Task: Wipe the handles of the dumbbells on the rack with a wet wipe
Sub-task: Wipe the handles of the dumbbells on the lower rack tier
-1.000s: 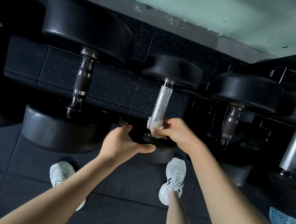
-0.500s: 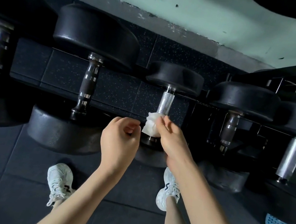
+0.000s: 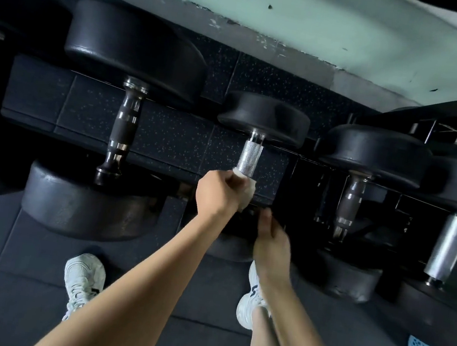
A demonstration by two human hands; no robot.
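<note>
So this is mid-wipe on the middle dumbbell (image 3: pixel 252 144) of the rack (image 3: pixel 447 110), the small one with the shiny knurled handle (image 3: pixel 247 161). Left hand (image 3: pixel 218 193) is curled round the handle's 6 o'clock end with the wipe (image 3: pixel 249 188) bunched inside the fist, just a bit of white poking out on its 3 o'clock side. Right hand (image 3: pixel 272 238) sits at about 5 o'clock from it, fingers loose and close together, holding nothing. Can't tell if it's touching the near head (image 3: pixel 230 248) or just hanging over it. From the fist up toward 12 o'clock the handle is bare metal, so I'd call this the bottom of a stroke. Next move, I reckon: keep the squeeze and slide the wipe toward 12 o'clock till it meets the far head (image 3: pixel 263 120), with a bit of twist so the underside gets done too. Knurling probably drags on the wipe, so a firm grip matters. After that there's the big dumbbell (image 3: pixel 136 47) at 9 o'clock and the next dumbbell (image 3: pixel 375 154) at 3 o'clock, no telling from here whether they're done
</note>
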